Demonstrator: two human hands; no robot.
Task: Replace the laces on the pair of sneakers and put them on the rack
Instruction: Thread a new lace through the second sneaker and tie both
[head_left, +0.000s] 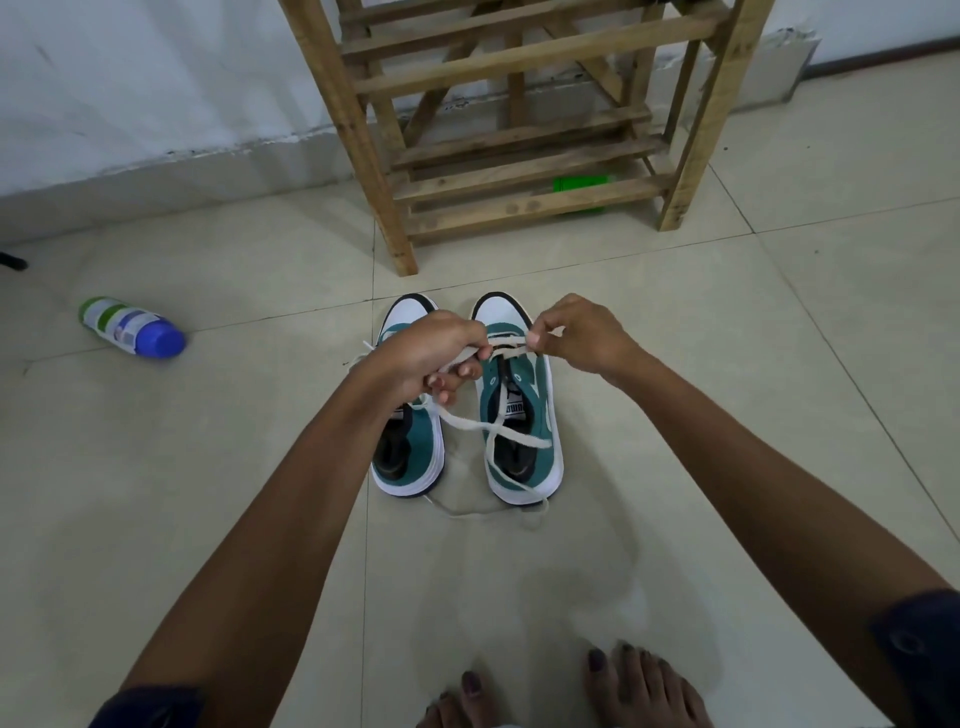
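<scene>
Two green-and-white sneakers stand side by side on the tiled floor, toes toward the wooden rack (384, 208). My left hand (431, 353) hovers over the left sneaker (410, 457) and grips a white lace (498, 431). The lace runs across to the right sneaker (540, 415), crosses over its opening and trails onto the floor behind the heels. My right hand (576, 332) pinches the same lace at the front eyelets of the right sneaker. The left sneaker's tongue area is hidden by my left hand.
A plastic bottle with a blue cap (132, 327) lies on its side on the floor to the left. A green object (576, 184) lies under the rack's lowest shelf. My bare feet (566, 691) are at the bottom edge. A white wall runs behind.
</scene>
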